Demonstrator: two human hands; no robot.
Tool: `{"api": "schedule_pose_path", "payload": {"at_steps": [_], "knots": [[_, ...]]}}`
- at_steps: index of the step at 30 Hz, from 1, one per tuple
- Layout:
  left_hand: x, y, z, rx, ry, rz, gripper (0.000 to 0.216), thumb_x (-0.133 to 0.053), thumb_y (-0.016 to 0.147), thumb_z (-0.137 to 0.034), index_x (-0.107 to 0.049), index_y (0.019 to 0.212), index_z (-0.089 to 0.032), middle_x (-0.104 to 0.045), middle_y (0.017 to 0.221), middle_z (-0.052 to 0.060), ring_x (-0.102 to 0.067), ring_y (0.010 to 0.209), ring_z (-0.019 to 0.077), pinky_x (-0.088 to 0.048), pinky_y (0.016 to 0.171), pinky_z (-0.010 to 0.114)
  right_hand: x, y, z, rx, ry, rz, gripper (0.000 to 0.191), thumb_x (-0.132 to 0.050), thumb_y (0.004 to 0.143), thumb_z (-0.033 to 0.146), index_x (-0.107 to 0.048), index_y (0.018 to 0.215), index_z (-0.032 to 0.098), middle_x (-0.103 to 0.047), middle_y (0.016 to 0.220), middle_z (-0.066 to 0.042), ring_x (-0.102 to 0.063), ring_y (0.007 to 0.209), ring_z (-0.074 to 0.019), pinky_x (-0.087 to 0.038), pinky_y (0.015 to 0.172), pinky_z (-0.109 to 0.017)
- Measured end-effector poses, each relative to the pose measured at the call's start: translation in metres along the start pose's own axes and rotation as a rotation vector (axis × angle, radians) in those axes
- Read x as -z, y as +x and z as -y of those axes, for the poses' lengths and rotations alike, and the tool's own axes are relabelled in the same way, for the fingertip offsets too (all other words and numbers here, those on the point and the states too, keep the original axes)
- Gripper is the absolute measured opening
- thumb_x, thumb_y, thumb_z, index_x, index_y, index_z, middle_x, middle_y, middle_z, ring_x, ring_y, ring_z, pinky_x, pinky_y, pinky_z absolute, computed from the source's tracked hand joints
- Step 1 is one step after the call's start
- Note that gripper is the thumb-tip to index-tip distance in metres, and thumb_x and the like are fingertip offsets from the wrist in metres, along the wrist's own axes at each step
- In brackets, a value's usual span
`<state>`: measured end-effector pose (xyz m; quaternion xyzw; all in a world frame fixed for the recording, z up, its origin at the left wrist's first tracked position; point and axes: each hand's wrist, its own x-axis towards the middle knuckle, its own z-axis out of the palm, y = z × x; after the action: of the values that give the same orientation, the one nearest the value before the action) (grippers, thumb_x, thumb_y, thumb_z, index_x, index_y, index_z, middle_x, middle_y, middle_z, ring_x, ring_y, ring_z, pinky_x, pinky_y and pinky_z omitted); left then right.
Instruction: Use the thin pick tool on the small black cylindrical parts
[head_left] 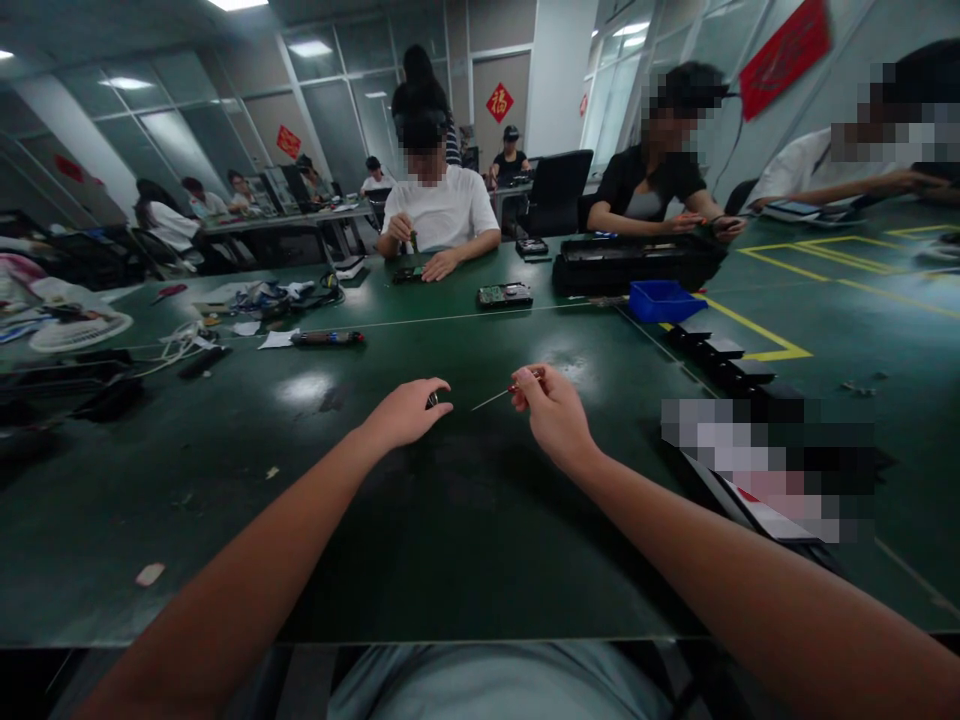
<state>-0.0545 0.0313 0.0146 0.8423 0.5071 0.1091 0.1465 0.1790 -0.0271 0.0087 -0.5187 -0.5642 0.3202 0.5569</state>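
Over the green table (pixel 420 560), my right hand (pixel 559 415) is closed around the reddish handle of a thin screwdriver (pixel 491 399). The metal shaft points left and slightly down, toward my left hand. My left hand (pixel 405 412) is curled, with thumb and fingers bent around a small dark object (pixel 432 400) that is mostly hidden. A short gap separates the screwdriver's tip from the left fingertips.
Ahead lies a hard drive (pixel 505 295), with a blue bin (pixel 666 301) and a long black casing (pixel 637 264) right of it. A brown-grey tool (pixel 328 339) and cables (pixel 184 345) lie left. Across the table a person (pixel 439 215) handles a circuit board.
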Motion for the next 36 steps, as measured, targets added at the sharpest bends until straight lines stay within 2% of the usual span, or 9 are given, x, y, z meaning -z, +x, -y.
{"api": "schedule_pose_path", "payload": {"at_steps": [2, 5, 9, 15, 20, 23, 28, 32, 36], "knots": [[-0.007, 0.005, 0.003, -0.005, 0.076, 0.054, 0.043, -0.057, 0.091, -0.044, -0.063, 0.126, -0.020, -0.065, 0.124, 0.013, -0.060, 0.110, 0.0307, -0.045, 0.091, 0.042, -0.001, 0.000, 0.000, 0.000, -0.002, 0.006, 0.027, -0.049, 0.095, 0.044, -0.060, 0.088, 0.021, -0.063, 0.071, -0.001, -0.059, 0.065, -0.0161, -0.047, 0.066, -0.033], [-0.011, 0.009, 0.004, -0.022, 0.159, 0.099, 0.035, -0.056, 0.092, -0.042, -0.067, 0.116, -0.020, -0.067, 0.115, 0.013, -0.062, 0.103, 0.0302, -0.046, 0.085, 0.041, -0.001, 0.000, -0.001, -0.004, -0.006, 0.019, 0.027, -0.049, 0.095, 0.044, -0.060, 0.087, 0.021, -0.063, 0.071, -0.001, -0.059, 0.065, -0.0161, -0.047, 0.066, -0.033], [-0.006, 0.008, 0.005, -0.005, 0.101, 0.050, 0.030, -0.057, 0.091, -0.044, -0.067, 0.107, -0.020, -0.068, 0.109, 0.012, -0.063, 0.097, 0.0295, -0.045, 0.079, 0.039, -0.001, -0.001, -0.004, 0.002, 0.002, 0.030, 0.027, -0.048, 0.095, 0.045, -0.060, 0.087, 0.021, -0.063, 0.071, -0.001, -0.059, 0.066, -0.0161, -0.047, 0.066, -0.033], [0.014, 0.003, 0.022, 0.107, -0.319, -0.217, 0.025, -0.063, 0.084, -0.037, -0.067, 0.100, -0.017, -0.068, 0.094, 0.009, -0.061, 0.081, 0.0218, -0.045, 0.071, 0.034, -0.001, 0.000, -0.004, -0.007, 0.018, 0.033, 0.025, -0.049, 0.095, 0.043, -0.060, 0.087, 0.022, -0.062, 0.072, -0.001, -0.059, 0.065, -0.0163, -0.046, 0.066, -0.033], [0.034, -0.006, 0.052, 0.283, -0.970, -0.412, 0.021, -0.058, 0.080, -0.030, -0.064, 0.095, -0.015, -0.058, 0.077, 0.003, -0.049, 0.055, 0.0126, -0.033, 0.049, 0.025, -0.003, 0.000, -0.004, -0.007, 0.015, 0.027, 0.025, -0.049, 0.094, 0.043, -0.060, 0.085, 0.022, -0.062, 0.069, -0.001, -0.059, 0.064, -0.0166, -0.046, 0.065, -0.033], [0.049, -0.020, 0.072, 0.357, -1.242, -0.514, 0.015, -0.063, 0.079, -0.028, -0.059, 0.086, -0.015, -0.054, 0.075, 0.001, -0.048, 0.053, 0.0112, -0.035, 0.047, 0.023, -0.003, 0.001, -0.005, -0.013, 0.021, 0.031, 0.025, -0.050, 0.094, 0.043, -0.059, 0.085, 0.022, -0.062, 0.069, 0.000, -0.058, 0.064, -0.0165, -0.046, 0.065, -0.033], [0.078, -0.059, 0.101, 0.537, -1.411, -0.642, 0.010, -0.052, 0.082, -0.016, -0.058, 0.090, -0.014, -0.052, 0.072, 0.001, -0.049, 0.054, 0.0130, -0.042, 0.050, 0.025, -0.004, 0.001, -0.007, -0.020, 0.016, 0.058, 0.026, -0.050, 0.093, 0.045, -0.059, 0.084, 0.022, -0.062, 0.069, -0.001, -0.058, 0.064, -0.0168, -0.046, 0.066, -0.034], [0.099, -0.094, 0.128, 0.662, -1.393, -0.817, 0.013, -0.042, 0.084, -0.011, -0.055, 0.087, -0.014, -0.051, 0.072, 0.002, -0.049, 0.057, 0.0134, -0.044, 0.051, 0.024, -0.005, 0.001, -0.009, -0.021, 0.016, 0.063, 0.027, -0.049, 0.094, 0.045, -0.059, 0.085, 0.022, -0.061, 0.069, 0.000, -0.058, 0.064, -0.0160, -0.046, 0.066, -0.033], [0.115, -0.129, 0.159, 0.819, -1.206, -0.971, 0.011, -0.043, 0.080, -0.007, -0.051, 0.081, -0.014, -0.051, 0.073, 0.001, -0.049, 0.061, 0.0127, -0.045, 0.055, 0.022, -0.006, 0.001, -0.010, -0.023, 0.004, 0.079, 0.028, -0.049, 0.095, 0.046, -0.060, 0.086, 0.021, -0.062, 0.070, 0.000, -0.058, 0.064, -0.0161, -0.046, 0.066, -0.033]]}}
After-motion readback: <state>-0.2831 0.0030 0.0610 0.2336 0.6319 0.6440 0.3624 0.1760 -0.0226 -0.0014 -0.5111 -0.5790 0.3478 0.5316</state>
